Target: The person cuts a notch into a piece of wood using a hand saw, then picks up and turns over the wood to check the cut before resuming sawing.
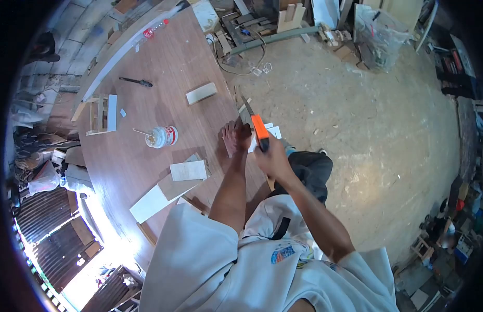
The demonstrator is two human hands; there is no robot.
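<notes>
My right hand (272, 158) is closed around the handle of a handsaw (260, 127), orange with black parts. Its narrow blade points away from me, just past the table's right edge. Beside it, my left hand (236, 138) presses down at that edge with fingers bent. White board pieces (273, 130) show beside and under the saw handle; how far they reach beneath my left hand is hidden. Farther up the tabletop lies a small pale wooden block (201, 93).
The brown table (168, 67) holds a glue jar with a stick (162, 137), a black tool (136, 81), a small wooden frame (102, 114), white boards (189, 170) and a red-capped bottle (155, 29). Scrap wood and a clear bag (379, 39) stand beyond. Another person (444, 231) is far right.
</notes>
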